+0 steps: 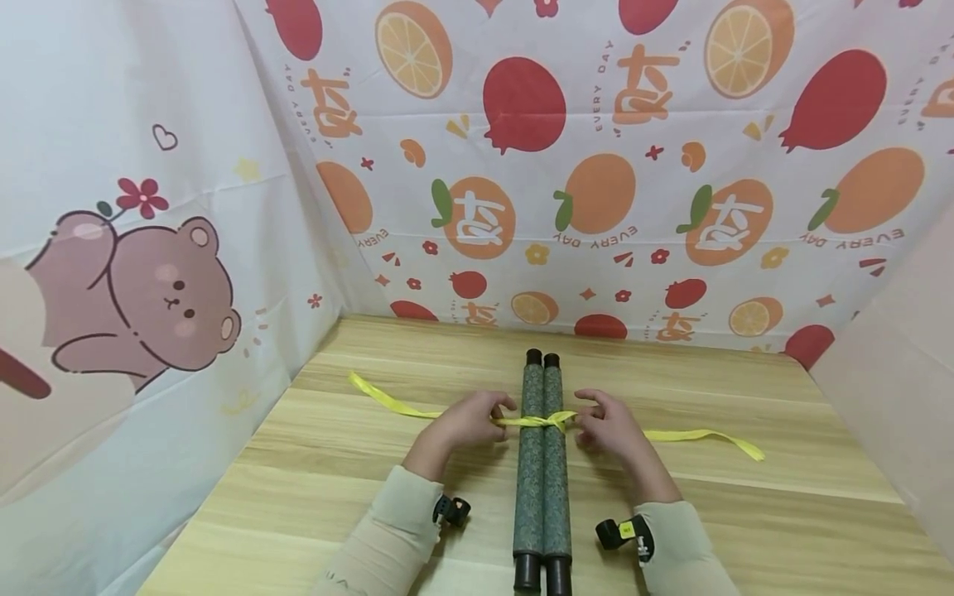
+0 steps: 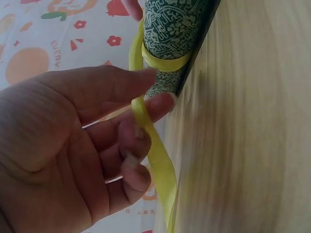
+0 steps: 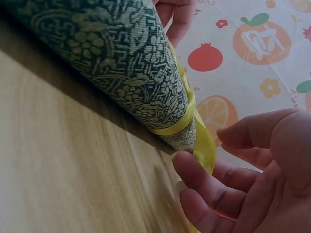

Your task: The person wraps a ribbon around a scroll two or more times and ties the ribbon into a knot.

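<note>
A hanging scroll (image 1: pixel 531 488) in green floral-patterned cloth lies lengthwise on the table, rolled into two parallel rolls with dark knobs. A yellow ribbon (image 1: pixel 391 403) wraps both rolls above their middle and crosses over itself on top of the right roll. To the left of the rolls, my left hand (image 1: pixel 474 420) pinches one length of ribbon between thumb and fingers. My right hand (image 1: pixel 611 426), on the other side, holds the opposite length among its curled fingers; its thumb (image 3: pixel 243 132) stands apart from the ribbon. Both loose ends trail outward across the table.
The wood-grain table (image 1: pixel 745 513) meets a fruit-printed cloth (image 1: pixel 522 190) hanging behind it. Another cloth with a bear print (image 1: pixel 179 298) hangs along the left side, and a pale cloth (image 1: pixel 894 331) closes the right. Each wrist wears a small black camera (image 1: pixel 451 510).
</note>
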A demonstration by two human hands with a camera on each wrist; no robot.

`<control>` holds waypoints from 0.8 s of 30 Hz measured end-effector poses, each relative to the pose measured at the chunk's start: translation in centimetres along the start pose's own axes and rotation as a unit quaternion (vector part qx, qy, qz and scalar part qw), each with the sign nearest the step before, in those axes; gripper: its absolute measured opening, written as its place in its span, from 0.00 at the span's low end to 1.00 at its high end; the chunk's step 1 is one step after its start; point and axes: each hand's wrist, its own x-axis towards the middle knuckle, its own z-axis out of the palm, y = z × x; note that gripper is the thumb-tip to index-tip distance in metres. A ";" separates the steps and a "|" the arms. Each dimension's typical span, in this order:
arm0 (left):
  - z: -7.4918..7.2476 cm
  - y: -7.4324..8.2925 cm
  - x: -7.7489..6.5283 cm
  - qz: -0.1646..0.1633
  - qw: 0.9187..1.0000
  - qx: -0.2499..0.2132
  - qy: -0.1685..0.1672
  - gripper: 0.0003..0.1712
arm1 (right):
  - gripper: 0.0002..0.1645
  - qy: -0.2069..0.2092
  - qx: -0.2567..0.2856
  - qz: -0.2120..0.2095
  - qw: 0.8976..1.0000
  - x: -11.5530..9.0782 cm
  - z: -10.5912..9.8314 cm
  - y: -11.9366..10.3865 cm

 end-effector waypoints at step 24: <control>0.5 1.4 0.5 0.073 0.959 0.129 0.242 0.06 | 0.07 0.046 -0.201 0.000 0.979 -0.8 -0.9 -0.3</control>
